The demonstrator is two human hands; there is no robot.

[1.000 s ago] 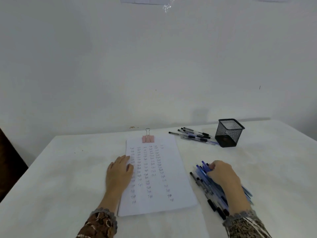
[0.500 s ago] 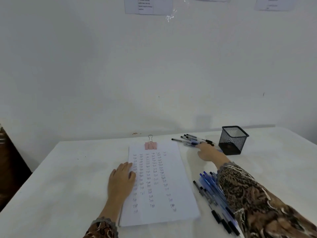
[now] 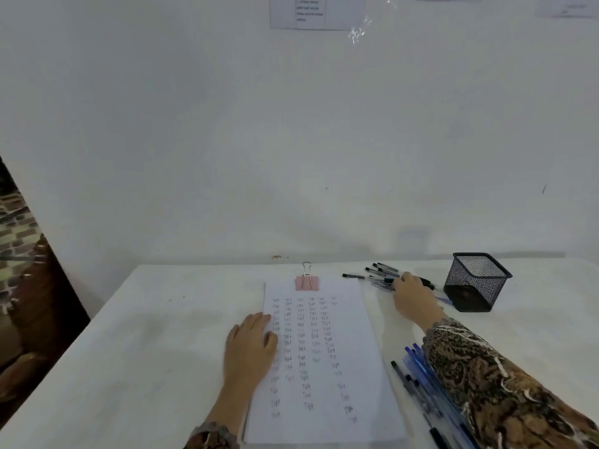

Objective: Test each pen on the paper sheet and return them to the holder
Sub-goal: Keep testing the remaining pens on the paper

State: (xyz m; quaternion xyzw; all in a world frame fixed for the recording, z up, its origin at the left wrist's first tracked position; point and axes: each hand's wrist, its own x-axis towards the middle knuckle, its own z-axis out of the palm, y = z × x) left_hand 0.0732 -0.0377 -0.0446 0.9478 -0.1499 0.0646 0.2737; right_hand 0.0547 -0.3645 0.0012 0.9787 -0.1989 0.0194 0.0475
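Note:
A white paper sheet (image 3: 324,367), covered with rows of small written marks and held by a pink binder clip (image 3: 306,281), lies on the table. My left hand (image 3: 251,345) rests flat on the sheet's left edge. My right hand (image 3: 413,298) reaches over a small pile of black-capped pens (image 3: 376,273) beside the black mesh holder (image 3: 476,281). Its fingertips lie on those pens; whether they grip one is hidden. A second pile of blue and black pens (image 3: 418,374) lies to the right of the sheet, partly under my right sleeve.
The white table (image 3: 146,351) meets a white wall at the back. Printed notices (image 3: 314,11) hang high on the wall. A dark patterned surface (image 3: 22,270) stands at the far left, off the table.
My right hand left the near pile of blue pens and reached forward to the far pile by the holder. The camera tilted upward. My left hand stayed on the sheet.

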